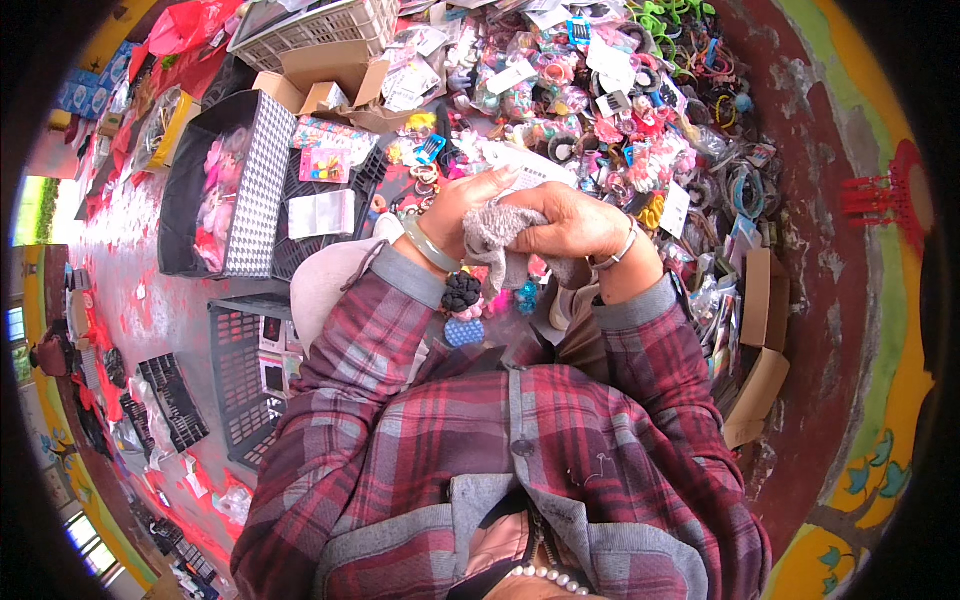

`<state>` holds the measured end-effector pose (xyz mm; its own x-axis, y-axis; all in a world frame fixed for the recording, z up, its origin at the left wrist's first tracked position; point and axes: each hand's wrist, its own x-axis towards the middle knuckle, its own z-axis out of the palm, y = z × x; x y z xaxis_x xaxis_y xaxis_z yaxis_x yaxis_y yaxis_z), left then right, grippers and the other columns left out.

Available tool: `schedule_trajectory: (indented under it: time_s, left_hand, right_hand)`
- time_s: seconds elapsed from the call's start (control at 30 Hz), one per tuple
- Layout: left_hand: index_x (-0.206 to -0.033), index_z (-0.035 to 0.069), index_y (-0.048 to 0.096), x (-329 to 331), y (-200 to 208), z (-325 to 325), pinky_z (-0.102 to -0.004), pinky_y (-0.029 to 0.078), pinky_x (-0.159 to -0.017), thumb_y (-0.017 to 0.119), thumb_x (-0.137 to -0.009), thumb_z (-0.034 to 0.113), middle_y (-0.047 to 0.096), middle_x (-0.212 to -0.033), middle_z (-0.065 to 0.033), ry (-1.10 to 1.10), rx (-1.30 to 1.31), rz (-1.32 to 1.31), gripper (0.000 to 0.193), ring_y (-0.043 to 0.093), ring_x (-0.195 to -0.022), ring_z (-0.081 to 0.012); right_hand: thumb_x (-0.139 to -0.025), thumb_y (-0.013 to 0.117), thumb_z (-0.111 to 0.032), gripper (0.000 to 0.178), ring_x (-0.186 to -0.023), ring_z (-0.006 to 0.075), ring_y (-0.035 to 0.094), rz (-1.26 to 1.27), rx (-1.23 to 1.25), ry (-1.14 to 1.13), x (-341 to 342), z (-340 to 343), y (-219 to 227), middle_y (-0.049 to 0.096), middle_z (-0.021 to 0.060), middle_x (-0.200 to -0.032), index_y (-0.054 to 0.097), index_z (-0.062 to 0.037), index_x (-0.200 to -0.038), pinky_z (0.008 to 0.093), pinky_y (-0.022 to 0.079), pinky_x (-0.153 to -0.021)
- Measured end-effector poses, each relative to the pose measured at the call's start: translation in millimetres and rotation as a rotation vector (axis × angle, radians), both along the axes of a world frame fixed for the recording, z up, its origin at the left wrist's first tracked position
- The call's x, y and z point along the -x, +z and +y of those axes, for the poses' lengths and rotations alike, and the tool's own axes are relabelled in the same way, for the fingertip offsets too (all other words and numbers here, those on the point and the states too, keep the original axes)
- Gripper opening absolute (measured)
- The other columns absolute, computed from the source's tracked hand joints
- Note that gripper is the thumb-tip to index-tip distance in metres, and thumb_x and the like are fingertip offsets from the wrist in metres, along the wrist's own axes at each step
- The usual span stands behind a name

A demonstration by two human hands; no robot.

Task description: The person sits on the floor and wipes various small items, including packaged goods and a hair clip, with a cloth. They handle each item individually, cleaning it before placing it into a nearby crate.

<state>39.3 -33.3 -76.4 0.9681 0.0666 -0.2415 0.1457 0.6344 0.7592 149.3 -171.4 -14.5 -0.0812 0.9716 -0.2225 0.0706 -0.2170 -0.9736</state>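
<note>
A grey fuzzy piece of cloth (487,230), bunched up, is between my two hands in the middle of the view. My right hand (578,222) pinches its upper right part with bent fingers. My left hand (452,218) grips it from the other side; some of those fingers are hidden behind the cloth. What kind of item the cloth is, I cannot make out. Below the hands lie a black bobbly hair tie (462,291) and a blue dotted oval piece (464,332). A white card (530,165) with print lies just beyond my hands.
A large heap of hair accessories (640,140) spreads out ahead and to the right. On the left stand a houndstooth-sided box (258,190) with pink items, a dark plastic crate (240,370) and an open cardboard box (335,75). More cardboard (757,400) stands at the right.
</note>
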Motion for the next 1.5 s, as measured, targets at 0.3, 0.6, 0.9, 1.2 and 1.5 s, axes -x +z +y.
schedule_trajectory:
  time_s: [0.3,0.6,0.9,1.2,1.5]
  left_hand:
    - [-0.115,-0.004,0.046,-10,9,-3,-0.0354,0.046,-0.083,0.042,-0.086,0.010,0.057,-0.104,-0.0133,0.251,0.224,-0.095,0.032,0.058,-0.094,-0.0228]
    - [-0.114,0.000,0.048,-11,15,-14,-0.0327,0.043,-0.087,0.044,-0.081,0.005,0.055,-0.108,-0.0102,0.241,0.367,-0.139,0.034,0.055,-0.099,-0.0209]
    - [-0.116,0.004,0.049,2,35,4,-0.0382,0.036,-0.096,0.038,-0.087,0.043,0.054,-0.114,-0.0115,0.317,0.540,-0.379,0.049,0.051,-0.106,-0.0248]
    - [-0.128,0.005,0.036,-4,47,-19,-0.0348,0.025,-0.103,0.027,-0.088,0.055,0.039,-0.131,-0.0098,0.458,0.269,-0.260,0.065,0.037,-0.121,-0.0226]
    - [-0.125,0.001,0.037,-4,35,-7,-0.0359,0.030,-0.099,0.038,-0.089,0.041,0.046,-0.124,-0.0117,0.400,0.415,-0.385,0.054,0.043,-0.115,-0.0237]
  right_hand:
    - [-0.078,0.049,-0.001,0.027,-0.068,0.0172,0.058,0.621,-0.508,-1.084,-17,-4,15,0.058,0.0070,-0.087,0.052,-0.0029,-0.105,0.0264,0.049,-0.057]
    - [-0.076,0.053,-0.007,0.037,-0.107,0.0296,0.047,-0.615,-0.712,-0.991,21,30,-20,0.051,0.0145,-0.112,0.049,-0.0024,-0.112,0.0389,0.033,-0.095]
    - [-0.073,0.058,-0.019,0.055,-0.125,0.0316,0.031,-1.059,-0.537,-0.561,47,26,-13,0.038,0.0152,-0.131,0.042,-0.0094,-0.125,0.0458,0.022,-0.102]
    - [-0.081,0.049,-0.028,0.051,-0.124,0.0327,0.030,-1.251,-0.448,-0.761,36,47,-20,0.038,0.0144,-0.130,0.040,-0.0056,-0.126,0.0454,0.018,-0.103]
    - [-0.081,0.048,-0.016,0.048,-0.124,0.0387,0.028,-1.042,-0.511,-0.959,30,46,-46,0.035,0.0224,-0.130,0.038,0.0001,-0.125,0.0443,0.020,-0.103]
